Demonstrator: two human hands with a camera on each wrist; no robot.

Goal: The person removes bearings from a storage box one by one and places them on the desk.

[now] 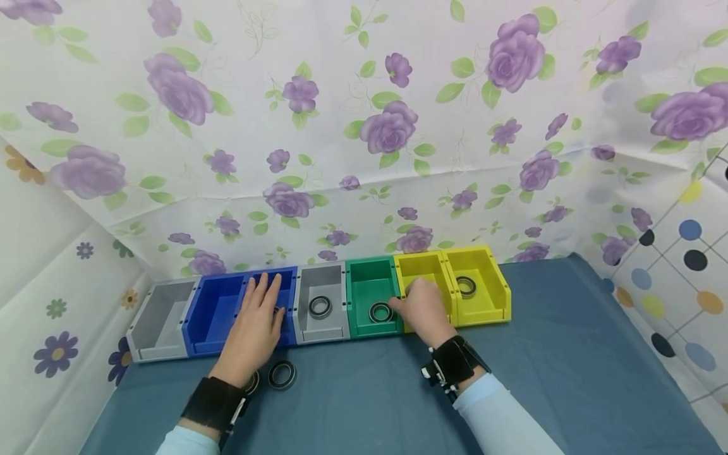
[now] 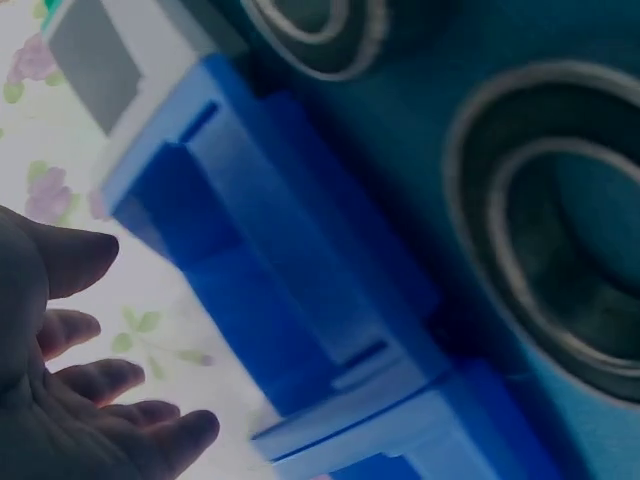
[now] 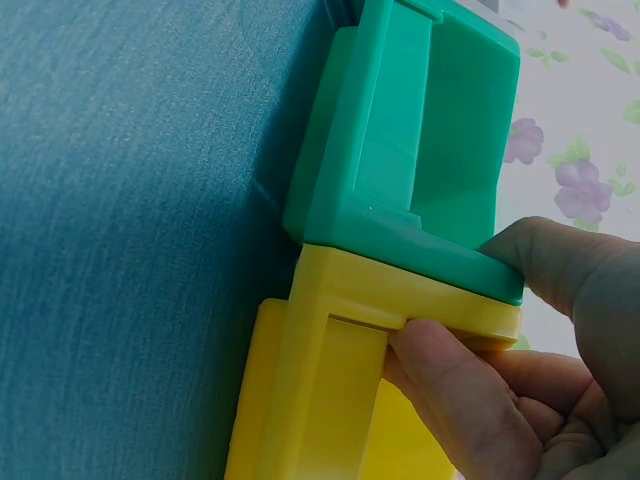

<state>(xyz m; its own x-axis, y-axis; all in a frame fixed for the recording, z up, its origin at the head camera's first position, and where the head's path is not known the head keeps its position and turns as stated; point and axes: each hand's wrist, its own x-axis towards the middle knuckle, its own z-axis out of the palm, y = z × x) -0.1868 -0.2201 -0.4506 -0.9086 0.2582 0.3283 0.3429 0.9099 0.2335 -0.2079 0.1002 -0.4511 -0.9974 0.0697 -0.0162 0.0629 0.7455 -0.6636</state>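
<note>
My left hand (image 1: 253, 328) reaches over the right blue bin (image 1: 288, 332), fingers extended; a ring-shaped bearing inside is mostly hidden behind it. The left wrist view shows relaxed fingers around nothing. With thumb and fingers, my right hand (image 1: 425, 311) pinches the adjoining walls of the green bin (image 3: 470, 140) and the left yellow bin (image 3: 345, 400), thumb on the green side. One bearing (image 1: 372, 313) lies in the green bin, beside the thumb. On the table, a bearing (image 1: 272, 376) sits in front of the blue bin, and another (image 1: 254, 383) is partly covered by the left wrist.
The bins stand in a side-by-side row against a flowered backdrop (image 1: 341, 158). Bearings also lie in the middle grey bin (image 1: 321, 278) and right yellow bin (image 1: 483, 272). At the left end are a grey bin (image 1: 165, 309) and another blue bin (image 1: 218, 303). Blue cloth (image 1: 352, 404) covers the table.
</note>
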